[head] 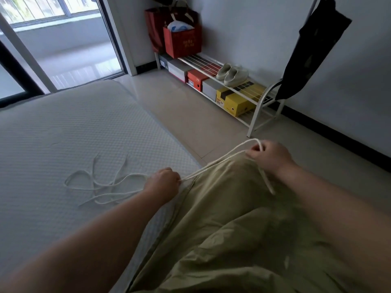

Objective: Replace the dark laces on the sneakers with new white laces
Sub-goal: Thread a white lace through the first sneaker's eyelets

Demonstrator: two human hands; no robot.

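Two hands gripping one white lace [213, 163] | my left hand [163, 183] is pinching it at the mattress [63, 134] edge | my right hand [268, 156] is pinching its loop over my lap | more laces [99, 187] are lying loose on the mattress.

Left hand [161, 183]: fingertips curled under, out of sight; grip on the white lace [213, 163] hidden. Right hand [268, 156]: fingertips partly hidden by the lace loop. Both forearms were cut off by the lower edge. Shoe boxes [237, 100]: labels too small to read. Red bag [183, 42]: print blurred. Black garment [313, 47]: top cut off.
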